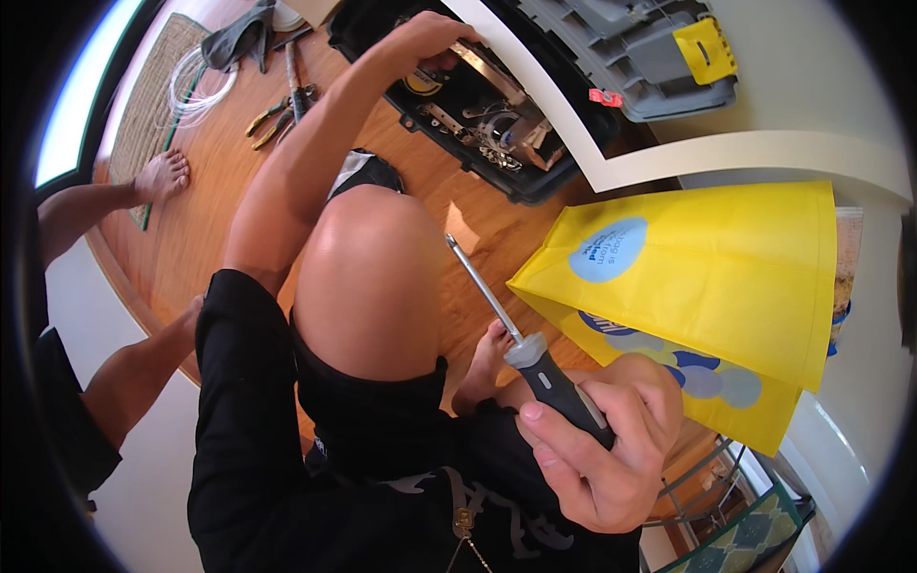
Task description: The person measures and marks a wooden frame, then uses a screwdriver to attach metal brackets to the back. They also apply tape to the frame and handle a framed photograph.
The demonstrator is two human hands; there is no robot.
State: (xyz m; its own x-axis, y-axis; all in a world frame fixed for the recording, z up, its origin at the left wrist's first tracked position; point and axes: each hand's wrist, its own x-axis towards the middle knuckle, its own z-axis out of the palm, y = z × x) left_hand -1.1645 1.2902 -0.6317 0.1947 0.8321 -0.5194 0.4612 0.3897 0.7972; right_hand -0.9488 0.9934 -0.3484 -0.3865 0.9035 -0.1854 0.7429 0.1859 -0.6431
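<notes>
Screwdriver (535, 358), long steel shaft with a grey-and-black handle, sits in my right hand (607, 449); the fingers are wrapped fully round the handle, thumb along its side, and the shaft points up and left past my raised knee (368, 282). My left hand (430, 38) is stretched far forward into the open black toolbox (478, 105) on the wooden floor (210, 220), fingers curled down among the metal parts; whether it has hold of anything I cannot tell. The toolbox's grey lid (621, 48) with a yellow latch leans back against the white wall. A yellow bag (726, 277) with blue circles stands just beside my right hand. Pliers with yellow grips (277, 115), a coil of white wire (196, 86) and a dark glove (239, 38) lie on the floor left of the toolbox. Another person's bare foot (162, 177) rests near the woven mat (153, 86).
</notes>
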